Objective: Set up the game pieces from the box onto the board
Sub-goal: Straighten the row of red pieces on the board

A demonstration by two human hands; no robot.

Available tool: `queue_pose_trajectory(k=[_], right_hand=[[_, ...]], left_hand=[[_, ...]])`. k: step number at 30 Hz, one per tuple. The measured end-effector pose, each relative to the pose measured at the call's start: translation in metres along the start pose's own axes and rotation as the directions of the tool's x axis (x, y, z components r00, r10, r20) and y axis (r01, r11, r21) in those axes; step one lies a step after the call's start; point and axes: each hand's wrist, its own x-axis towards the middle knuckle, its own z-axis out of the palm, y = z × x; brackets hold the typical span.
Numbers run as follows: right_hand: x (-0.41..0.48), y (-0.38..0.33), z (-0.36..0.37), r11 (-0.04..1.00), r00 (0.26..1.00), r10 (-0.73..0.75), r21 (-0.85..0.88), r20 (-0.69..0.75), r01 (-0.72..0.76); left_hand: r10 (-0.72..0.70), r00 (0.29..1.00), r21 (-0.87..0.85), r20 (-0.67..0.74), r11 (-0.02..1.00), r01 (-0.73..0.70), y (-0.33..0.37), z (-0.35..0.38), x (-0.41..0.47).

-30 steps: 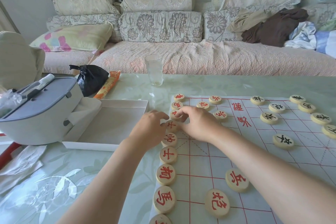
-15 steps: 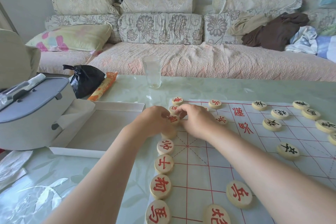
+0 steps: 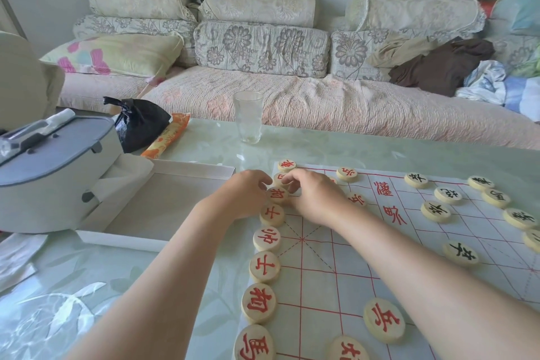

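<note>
Both hands meet at the far left corner of the board (image 3: 365, 266), a white sheet with red grid lines lying flat on the glass table (image 3: 87, 286). Left hand (image 3: 248, 194) fingers curled, tips pinching the left edge of a round wooden piece with a red character (image 3: 278, 195). Right hand (image 3: 317, 196) palm down, fingertips on the same piece's far/right side and touching the next piece up (image 3: 280, 178), mostly hidden under the fingers. Cannot tell if either hand lifts the piece or just nudges it; it looks flat on the board.

Red pieces run in a column down the board's left edge: one at the far corner (image 3: 287, 165), then the handled ones, then five more toward the camera (image 3: 264, 266). More red pieces sit one or two columns in (image 3: 383, 320). Black-character pieces (image 3: 436, 211) spread over the right half, well apart from the hands.

Open white box (image 3: 163, 207) just left of the board, no pieces visible inside. Grey lidded container (image 3: 55, 172) further left, touching the box. Clear glass (image 3: 248, 117) stands upright behind the board. Black bag (image 3: 140, 123) and orange packet (image 3: 166, 137) at the table's far left edge
</note>
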Motion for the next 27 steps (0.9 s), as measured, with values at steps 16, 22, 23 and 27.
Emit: queue_pose_trajectory(k=[16, 22, 23, 27], right_hand=[[0.037, 0.003, -0.011, 0.997, 0.998, 0.036, -0.072, -0.056, -0.040], [0.045, 0.009, -0.012, 0.987, 0.997, 0.043, -0.152, -0.057, -0.051], [0.045, 0.010, -0.012, 0.988, 0.998, 0.040, -0.148, -0.054, -0.047], [0.044, 0.007, -0.010, 0.996, 1.000, 0.009, -0.090, -0.024, -0.011]], left_hand=[[0.041, 0.994, 0.131, 0.105, 0.990, -0.055, 0.013, 0.000, 0.035], [0.025, 0.999, 0.085, -0.019, 0.996, -0.024, 0.005, -0.009, 0.036], [0.019, 0.999, 0.066, -0.041, 0.998, -0.017, 0.003, -0.009, 0.038], [0.039, 0.998, 0.016, -0.051, 0.999, -0.038, 0.007, -0.006, 0.035]])
